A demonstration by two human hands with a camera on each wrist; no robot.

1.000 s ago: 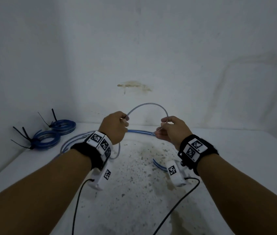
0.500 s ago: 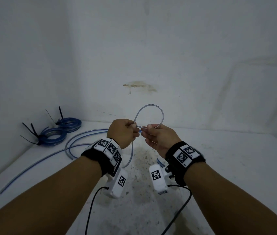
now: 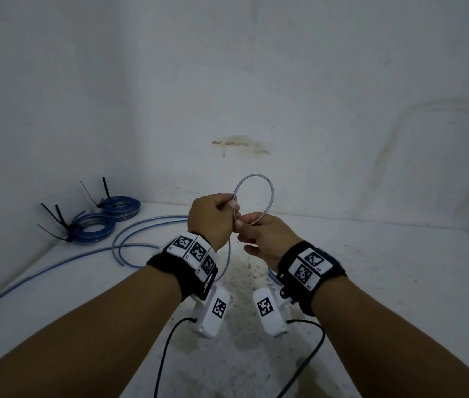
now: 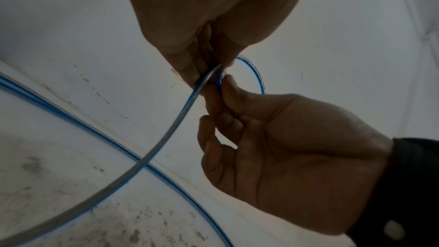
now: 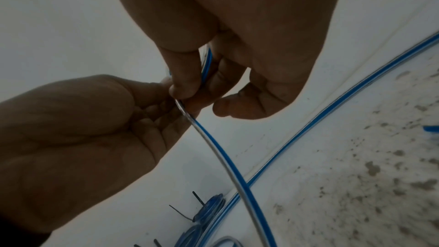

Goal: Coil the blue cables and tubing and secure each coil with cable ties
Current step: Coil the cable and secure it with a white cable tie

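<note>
Both hands (image 3: 234, 222) pinch the tubing (image 3: 267, 188), its loop rising above them.

No words, brands or numbers can be read. The only signs are black-and-white square code markers on the left wristband (image 3: 196, 249), the right wristband (image 3: 309, 265) and the two white camera housings (image 3: 218, 308) under the wrists. Tiny characters printed beside the wristband markers are too small to make out.
</note>
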